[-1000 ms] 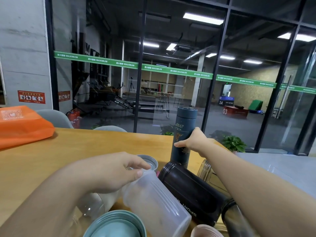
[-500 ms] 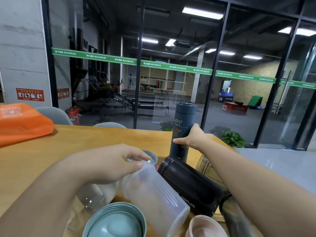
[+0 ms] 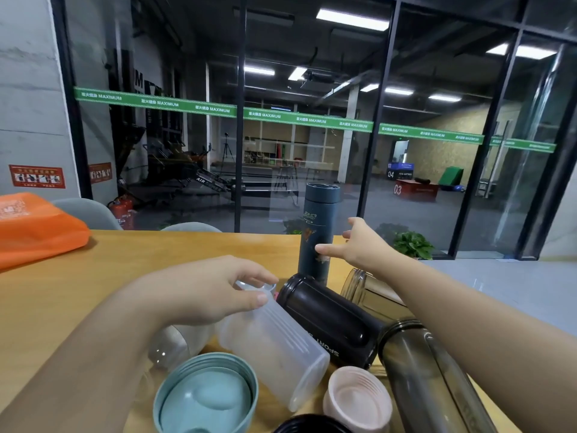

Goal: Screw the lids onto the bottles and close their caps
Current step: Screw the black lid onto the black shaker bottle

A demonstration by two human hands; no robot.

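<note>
Here, left hand (image 3: 206, 292) grip around clear frosted bottle (image 3: 271, 345); right hand (image 3: 359, 245) grip wide beside upright, capped dark-blue flask (image 3: 318, 232).

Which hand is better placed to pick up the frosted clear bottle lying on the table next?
Left. The left hand already rests on the frosted clear bottle, fingers curled over its upper end. The right hand is open and farther off, beside the upright dark blue flask.

The tall bottle (image 3: 318, 232) in the middle is dark blue with small gold pictures. The lying bottle (image 3: 327, 320) is black with white letters. Bottom left, a lid (image 3: 206, 395) is light blue. The cap (image 3: 357, 398) beside it is pink. The bag (image 3: 34, 226) at the left edge is orange.
</note>
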